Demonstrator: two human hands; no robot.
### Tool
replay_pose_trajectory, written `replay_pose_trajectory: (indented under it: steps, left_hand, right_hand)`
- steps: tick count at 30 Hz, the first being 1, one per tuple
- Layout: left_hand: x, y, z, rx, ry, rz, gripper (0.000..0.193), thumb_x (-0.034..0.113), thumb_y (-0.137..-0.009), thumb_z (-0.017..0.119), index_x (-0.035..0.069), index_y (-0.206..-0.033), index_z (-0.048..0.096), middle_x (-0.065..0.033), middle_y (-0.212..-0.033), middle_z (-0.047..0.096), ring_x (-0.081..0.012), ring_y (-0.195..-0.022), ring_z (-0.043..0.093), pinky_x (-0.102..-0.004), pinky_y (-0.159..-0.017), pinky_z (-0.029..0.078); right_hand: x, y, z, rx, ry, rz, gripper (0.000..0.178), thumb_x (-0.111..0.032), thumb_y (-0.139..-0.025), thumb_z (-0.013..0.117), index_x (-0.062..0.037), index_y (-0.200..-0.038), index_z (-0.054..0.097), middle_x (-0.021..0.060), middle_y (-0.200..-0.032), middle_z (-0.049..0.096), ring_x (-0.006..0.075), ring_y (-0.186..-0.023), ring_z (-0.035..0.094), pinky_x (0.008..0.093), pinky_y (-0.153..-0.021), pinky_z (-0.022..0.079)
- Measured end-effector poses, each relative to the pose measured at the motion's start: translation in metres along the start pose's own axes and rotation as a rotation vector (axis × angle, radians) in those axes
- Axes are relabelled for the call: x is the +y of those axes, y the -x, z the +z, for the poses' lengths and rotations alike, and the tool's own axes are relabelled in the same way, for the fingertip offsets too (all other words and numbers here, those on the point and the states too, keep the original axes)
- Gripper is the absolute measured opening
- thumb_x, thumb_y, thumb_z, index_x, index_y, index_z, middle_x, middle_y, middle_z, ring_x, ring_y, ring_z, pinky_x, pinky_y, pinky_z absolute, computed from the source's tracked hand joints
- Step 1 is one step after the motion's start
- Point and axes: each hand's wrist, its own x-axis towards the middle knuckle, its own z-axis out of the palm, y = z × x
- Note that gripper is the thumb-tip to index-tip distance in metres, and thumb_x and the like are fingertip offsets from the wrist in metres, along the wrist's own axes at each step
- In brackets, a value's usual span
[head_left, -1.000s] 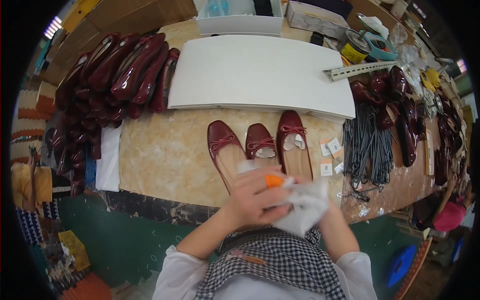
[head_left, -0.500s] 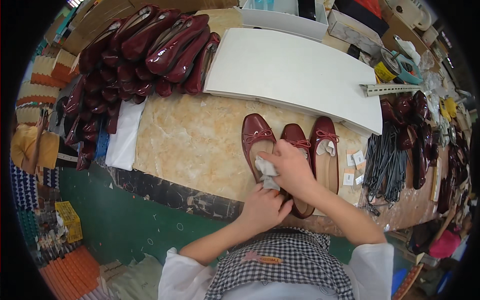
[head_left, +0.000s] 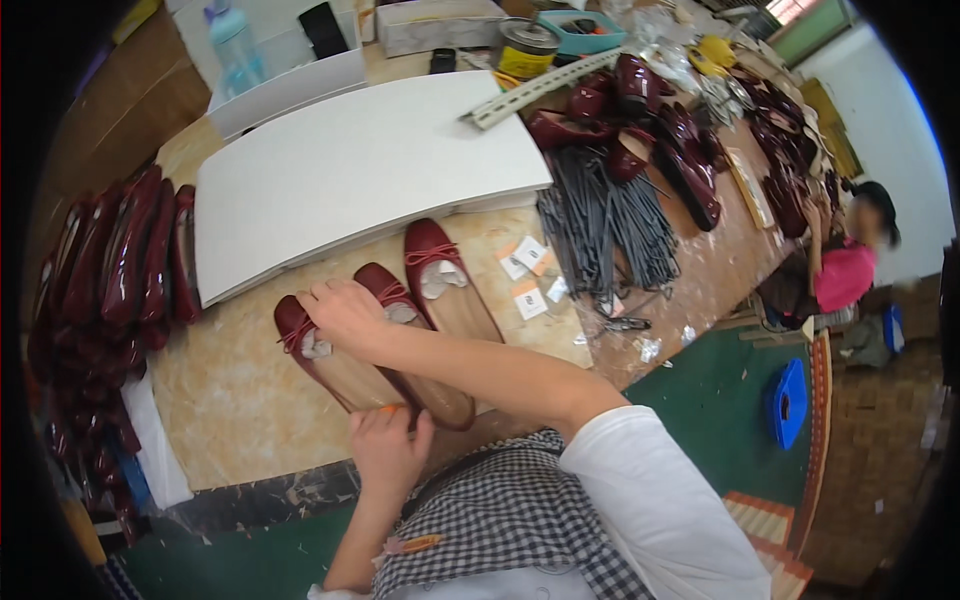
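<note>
Three burgundy patent ballet flats with bows lie side by side before me. My right hand (head_left: 345, 318) rests over the toe of the left ballet flat (head_left: 355, 378), its fingers curled onto the upper. White crumpled paper (head_left: 316, 345) shows in that shoe's toe opening. My left hand (head_left: 388, 450) closes around the heel end of the same shoe; a bit of orange shows at its fingertips. My right forearm partly covers the middle ballet flat (head_left: 438, 398). The right ballet flat (head_left: 425, 243) also has white paper (head_left: 441, 278) in its toe.
Beyond the shoes lies a stack of white sheets (head_left: 360, 150). Piled burgundy shoes (head_left: 125, 255) stand at left. On the right are small tags (head_left: 528, 298), dark thin rods (head_left: 610, 220) and more shoes (head_left: 690, 165). A person in pink (head_left: 845, 275) sits farther right.
The view has swung to the right. The white paper has gone from my right hand into the left shoe's toe, and that hand has moved onto the toe. My left hand stays by the heel.
</note>
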Motion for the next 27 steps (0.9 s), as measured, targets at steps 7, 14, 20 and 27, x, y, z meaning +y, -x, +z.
replay_pose_trajectory:
  steps: [7, 14, 20, 27]
  left_hand:
    - [-0.054, 0.024, -0.022, 0.348, 0.333, -0.617, 0.043, 0.015, -0.084, 0.064, 0.001, -0.124, 0.058, -0.0097, -0.080, 0.059, -0.0178, -0.071, 0.055, -0.0300, -0.073, 0.045]
    - [-0.090, 0.016, 0.011, 0.257, 0.686, -0.490, 0.050, 0.014, -0.091, 0.050, -0.001, -0.138, 0.044, -0.0136, -0.105, 0.063, -0.0168, -0.098, 0.059, -0.0281, -0.082, 0.047]
    - [-0.059, -0.003, -0.005, 0.221, 2.038, -0.590, 0.056, 0.041, -0.091, 0.046, 0.004, -0.133, 0.045, -0.0196, -0.121, 0.058, -0.0318, -0.099, 0.063, -0.0427, -0.078, 0.055]
    - [-0.054, -0.019, 0.004, 0.166, 2.019, -0.646, 0.065, 0.043, -0.089, 0.046, -0.005, -0.133, 0.042, -0.0231, -0.122, 0.057, -0.0342, -0.099, 0.063, -0.0451, -0.077, 0.056]
  right_hand:
    - [0.133, 0.135, -0.153, 0.399, 0.067, 0.593, 0.018, -0.015, -0.089, 0.051, -0.0035, -0.102, 0.056, 0.0162, -0.088, 0.064, 0.0353, -0.076, 0.064, 0.0426, -0.066, 0.052]
    - [0.218, 0.217, -0.149, 0.227, 0.291, 0.874, 0.021, -0.021, -0.087, 0.058, -0.0005, -0.086, 0.058, 0.0227, -0.075, 0.065, 0.0420, -0.075, 0.065, 0.0510, -0.069, 0.052]
    - [0.221, 0.211, -0.170, 0.025, 0.017, 1.036, 0.026, -0.028, -0.083, 0.059, -0.0056, -0.081, 0.071, 0.0176, -0.074, 0.067, 0.0360, -0.077, 0.066, 0.0432, -0.073, 0.053]
    - [0.193, 0.215, -0.203, 0.308, 0.196, 0.897, 0.020, -0.023, -0.082, 0.062, -0.0048, -0.089, 0.067, 0.0123, -0.068, 0.067, 0.0252, -0.065, 0.065, 0.0367, -0.060, 0.051]
